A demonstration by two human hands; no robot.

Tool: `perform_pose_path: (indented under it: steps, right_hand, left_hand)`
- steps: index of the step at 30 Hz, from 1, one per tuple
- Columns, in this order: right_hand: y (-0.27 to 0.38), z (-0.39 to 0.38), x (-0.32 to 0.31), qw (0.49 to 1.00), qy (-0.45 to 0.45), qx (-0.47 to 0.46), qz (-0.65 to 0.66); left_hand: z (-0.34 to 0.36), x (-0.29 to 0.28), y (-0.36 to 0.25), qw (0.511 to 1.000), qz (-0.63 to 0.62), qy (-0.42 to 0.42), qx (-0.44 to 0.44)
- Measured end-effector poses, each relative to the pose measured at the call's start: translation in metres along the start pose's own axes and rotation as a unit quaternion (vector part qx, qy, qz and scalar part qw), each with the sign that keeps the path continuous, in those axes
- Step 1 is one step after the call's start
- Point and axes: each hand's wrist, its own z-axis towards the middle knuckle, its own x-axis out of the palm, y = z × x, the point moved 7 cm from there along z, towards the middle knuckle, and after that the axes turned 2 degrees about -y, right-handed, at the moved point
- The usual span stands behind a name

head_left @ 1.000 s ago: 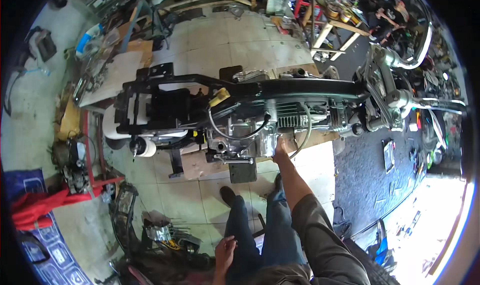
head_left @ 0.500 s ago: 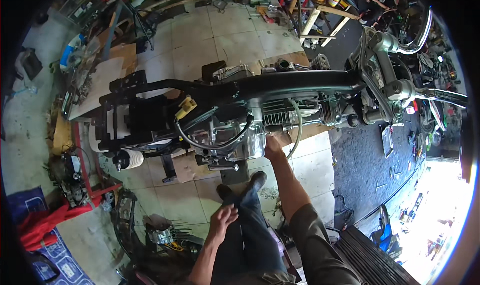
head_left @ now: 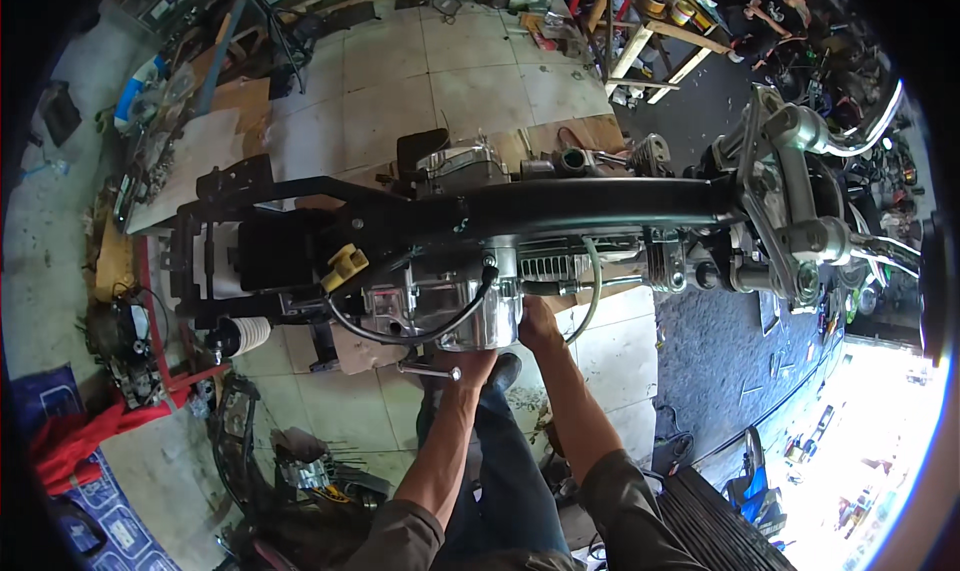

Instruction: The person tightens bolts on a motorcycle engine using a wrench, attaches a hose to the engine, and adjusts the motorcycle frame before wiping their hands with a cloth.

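A partly stripped motorcycle with a black frame (head_left: 590,203) stretches across in front of me. Below the frame hangs the engine, with a polished silver cover (head_left: 500,316). My left hand (head_left: 478,363) reaches under the cover's near lower edge, its fingers hidden by the metal. At the cover's right end is my right hand (head_left: 539,323), close to the finned cylinder (head_left: 550,269); its fingers are out of sight too. A black hose (head_left: 425,336) loops over the engine's left part from near a yellow connector (head_left: 345,268). A pale hose (head_left: 597,281) curves down beside my right hand.
A chrome lever (head_left: 430,371) sticks out left of my left wrist. The handlebar (head_left: 882,249) juts out at the right, and a white coiled spring (head_left: 245,336) at the left. Another engine (head_left: 130,341) stands by a red stand. A person (head_left: 765,21) is at the far right.
My left hand has risen from over my legs to beneath the engine cover. The right hand stays by the cover's right end. In the picture, the motorcycle sits slightly lower.
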Motion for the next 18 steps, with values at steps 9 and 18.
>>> perform_pose_path:
  steps: [9, 18]
  right_hand:
    - [0.011, -0.003, -0.006, 0.989, -0.070, -0.128, -0.038]
    - [-0.005, -0.004, -0.005, 0.980, -0.135, -0.119, -0.086]
  left_hand:
    - [-0.002, 0.015, 0.002, 0.999, 0.034, -0.022, 0.017]
    - [-0.007, 0.019, -0.003, 0.997, 0.063, -0.047, -0.008]
